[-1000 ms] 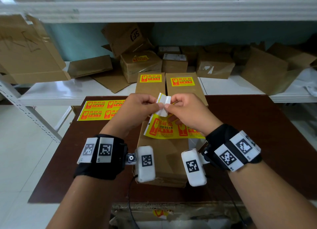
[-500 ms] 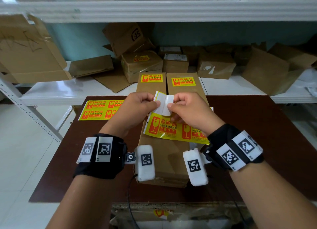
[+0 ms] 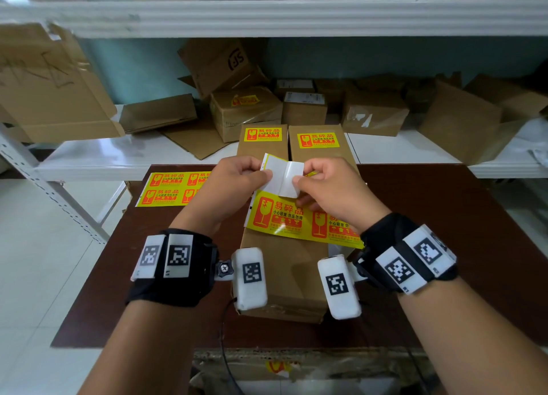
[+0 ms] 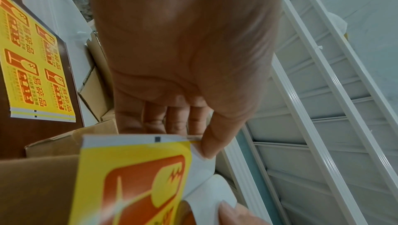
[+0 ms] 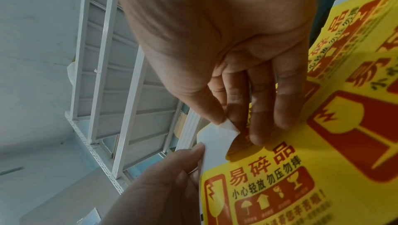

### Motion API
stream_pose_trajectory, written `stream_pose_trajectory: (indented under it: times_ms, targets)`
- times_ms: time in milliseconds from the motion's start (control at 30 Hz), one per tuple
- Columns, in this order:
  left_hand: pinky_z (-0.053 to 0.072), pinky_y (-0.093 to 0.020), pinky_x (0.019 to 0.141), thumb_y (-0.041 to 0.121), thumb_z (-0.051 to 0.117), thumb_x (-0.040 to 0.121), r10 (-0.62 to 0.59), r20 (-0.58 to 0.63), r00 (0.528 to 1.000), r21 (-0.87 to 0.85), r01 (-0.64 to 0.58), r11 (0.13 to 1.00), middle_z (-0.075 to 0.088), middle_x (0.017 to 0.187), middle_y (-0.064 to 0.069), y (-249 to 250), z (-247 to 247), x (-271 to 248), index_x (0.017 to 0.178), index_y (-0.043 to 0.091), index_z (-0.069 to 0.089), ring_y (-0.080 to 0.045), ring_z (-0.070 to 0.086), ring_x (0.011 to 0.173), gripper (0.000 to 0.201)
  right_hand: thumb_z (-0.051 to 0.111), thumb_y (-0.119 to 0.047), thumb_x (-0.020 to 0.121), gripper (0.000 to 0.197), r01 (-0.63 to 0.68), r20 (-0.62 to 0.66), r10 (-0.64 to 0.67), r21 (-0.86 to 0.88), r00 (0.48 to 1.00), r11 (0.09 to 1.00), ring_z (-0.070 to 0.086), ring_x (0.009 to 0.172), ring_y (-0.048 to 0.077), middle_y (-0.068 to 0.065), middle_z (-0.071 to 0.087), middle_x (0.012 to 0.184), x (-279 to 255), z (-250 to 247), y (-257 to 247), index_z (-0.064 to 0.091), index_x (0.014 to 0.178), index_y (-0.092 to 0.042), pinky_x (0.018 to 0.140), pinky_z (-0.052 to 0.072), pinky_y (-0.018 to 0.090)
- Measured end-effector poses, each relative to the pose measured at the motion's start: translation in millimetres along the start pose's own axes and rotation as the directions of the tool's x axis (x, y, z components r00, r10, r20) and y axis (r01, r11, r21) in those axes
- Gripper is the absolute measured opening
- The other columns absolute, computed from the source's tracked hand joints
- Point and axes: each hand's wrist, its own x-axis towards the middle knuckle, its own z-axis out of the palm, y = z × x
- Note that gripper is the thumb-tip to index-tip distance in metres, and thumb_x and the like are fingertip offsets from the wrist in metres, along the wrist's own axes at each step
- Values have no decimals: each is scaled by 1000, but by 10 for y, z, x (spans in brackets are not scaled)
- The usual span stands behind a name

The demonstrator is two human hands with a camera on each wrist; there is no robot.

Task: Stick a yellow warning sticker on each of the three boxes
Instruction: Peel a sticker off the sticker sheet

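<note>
**Peeling third sticker off the sheet**

Lying far left on the brown surface (image 3: pixel 444 217): spare sticker sheet (image 3: pixel 172 188), untouched. Left hand (image 3: pixel 234 181) pinching the white backing corner of the held sticker sheet (image 3: pixel 296 219), thumb clamped on its edge. Right hand (image 3: pixel 332 190) pinching the half-peeled sticker (image 3: pixel 289 181), white underside showing. Versus half a second ago: peel getting wider, hands drawing apart, more backing exposed. Meaning: sticker nearly free, probably heading for the bare near box (image 3: pixel 284 276) directly below. Sitting behind it, two far boxes (image 3: pixel 318 148) side by side, already carrying yellow labels. So likely two of three done. Beyond the surface: white metal shelf (image 3: pixel 118 154) stacked with loose cardboard cartons (image 3: pixel 246 113), pale tiled floor at left.
</note>
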Motion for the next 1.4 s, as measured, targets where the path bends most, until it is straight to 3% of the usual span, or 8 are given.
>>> stream_pose_trajectory:
  times_ms: [100, 200, 367, 567, 800, 967, 1233, 1400]
  targets:
    - [59, -34, 76, 21, 61, 98, 10, -14, 1000, 32, -9, 999, 76, 89, -14, 7, -11, 6, 101, 4, 69, -17, 72, 74, 19, 62, -22, 95, 14, -1, 0, 1, -1, 1000, 1000, 76, 72, 16, 2, 77, 81, 0, -8, 0, 65, 82, -17, 82, 61, 52]
    - [56, -24, 65, 20, 61, 98, 7, -27, 1000, 35, -6, 999, 75, 79, -5, 7, -13, -1, 98, 7, 70, -11, 70, 67, 16, 62, -22, 95, 14, -8, -3, 9, 6, 1000, 1000, 76, 72, 16, 3, 77, 81, -1, -17, -1, 64, 82, -18, 80, 61, 54]
    - [59, -41, 79, 21, 61, 98, 8, -38, 999, 18, -8, 1000, 77, 89, -14, -5, -11, 1, 101, 8, 70, -19, 71, 73, 16, 62, -21, 95, 12, -19, -5, 19, 18, 1000, 1000, 76, 72, 19, 6, 77, 81, -7, -25, -6, 66, 85, -16, 78, 60, 55]
    - [58, -52, 90, 34, 69, 93, -20, 28, 999, 2, 20, 1000, 79, 90, -8, -15, 19, 10, 105, 15, 74, -27, 76, 86, 23, 64, -21, 94, 11, -18, -7, 18, 26, 1000, 1000, 77, 72, 20, 6, 78, 81, -7, 5, -13, 69, 89, -13, 81, 61, 56]
    - [62, -30, 69, 16, 73, 90, 0, 0, 1000, 80, 0, 997, 79, 82, -3, -46, 6, 13, 104, 17, 75, -18, 76, 76, 15, 62, -18, 96, 11, -13, 1, 13, 28, 1000, 1000, 77, 72, 20, 7, 77, 81, -11, -5, -10, 68, 88, -13, 77, 60, 52]
    - [63, -36, 74, 14, 73, 90, -17, -41, 999, 58, 20, 998, 79, 87, -6, -53, -8, 31, 102, 18, 74, -23, 76, 79, 13, 62, -18, 97, 12, -16, 7, 15, 36, 1000, 999, 76, 73, 21, 9, 77, 84, -8, -19, -2, 67, 91, -10, 77, 61, 50]
    - [63, -34, 74, 13, 72, 90, 1, -58, 998, 67, 3, 998, 79, 86, -3, -87, -25, 47, 100, 19, 75, -20, 76, 78, 12, 62, -17, 96, 17, -13, 5, 13, 35, 1000, 999, 76, 72, 21, 5, 75, 79, 7, -22, 22, 63, 80, -20, 72, 61, 43]
    - [57, -20, 55, 12, 71, 91, -10, -60, 998, 36, 12, 999, 77, 80, 0, -73, -33, 44, 98, 19, 73, -11, 74, 65, 10, 61, -19, 97, 14, -23, 5, 23, 7, 1000, 1000, 76, 71, 17, 3, 76, 82, 6, -32, 30, 65, 84, -21, 58, 54, 31]
